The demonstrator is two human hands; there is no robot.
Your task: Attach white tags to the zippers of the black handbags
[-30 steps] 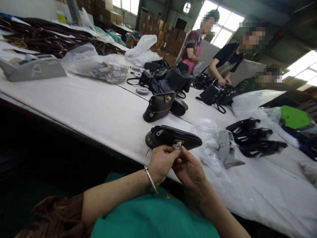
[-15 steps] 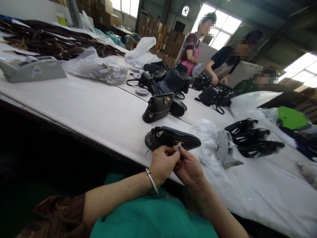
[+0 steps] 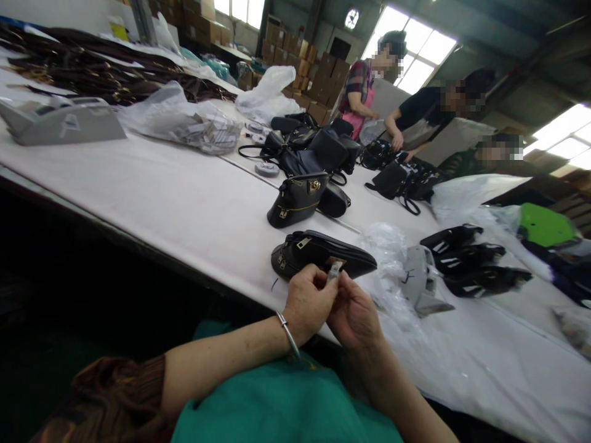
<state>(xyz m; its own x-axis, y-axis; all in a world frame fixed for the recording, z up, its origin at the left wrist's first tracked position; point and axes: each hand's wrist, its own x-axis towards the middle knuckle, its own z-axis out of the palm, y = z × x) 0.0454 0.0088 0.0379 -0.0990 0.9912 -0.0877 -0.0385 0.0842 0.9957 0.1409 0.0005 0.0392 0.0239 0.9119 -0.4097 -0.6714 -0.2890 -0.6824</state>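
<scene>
head view: left hand (image 3: 308,303) and right hand (image 3: 357,315) both pinch a small shiny piece (image 3: 334,271) beside a black bag (image 3: 319,251).

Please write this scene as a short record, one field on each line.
left hand: pinches a small pale piece
right hand: fingers at the same piece, grip partly hidden
nearest bag: black, on the white table, just beyond both hands
left wrist: silver bracelet
right of bag: clear plastic
across table: person in dark shirt, at black bags
</scene>
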